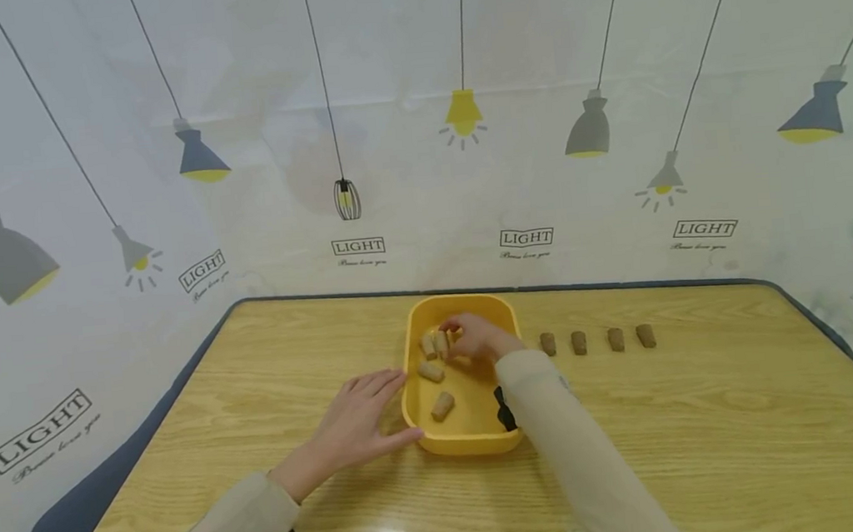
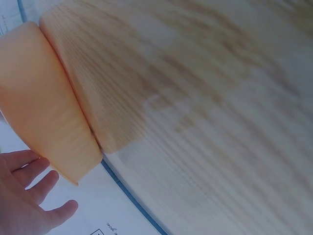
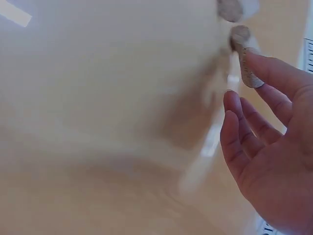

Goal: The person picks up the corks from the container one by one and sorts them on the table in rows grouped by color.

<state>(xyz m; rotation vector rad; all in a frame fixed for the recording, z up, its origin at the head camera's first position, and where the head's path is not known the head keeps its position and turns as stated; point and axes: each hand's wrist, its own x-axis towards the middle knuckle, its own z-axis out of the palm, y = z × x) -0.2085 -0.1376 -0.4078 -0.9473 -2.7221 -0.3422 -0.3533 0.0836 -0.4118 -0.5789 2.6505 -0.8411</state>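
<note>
A yellow plastic tray (image 1: 471, 444) with tall sides stands on the table, with several tan corks inside. My right hand (image 1: 472, 339) reaches into its far part and pinches a cork (image 3: 248, 71) between thumb and forefinger; the other fingers are loosely bent. Beside the pinched cork stands another cork (image 1: 429, 347). Closer to me in the tray lie a third cork (image 1: 431, 372) and one more cork (image 1: 442, 406). My left hand (image 1: 356, 418) rests against the tray's left side, fingers spread and fairly straight, fingertips at the rim, also visible by the tray wall (image 2: 49, 93) in the left wrist view.
To the right of the tray, several darker brown corks stand in a row on the wooden table (image 1: 709, 411), from a near cork (image 1: 548, 344) to the farthest-right cork (image 1: 646, 335). A pale curtain (image 1: 418, 158) printed with lamps hangs behind the table's far edge.
</note>
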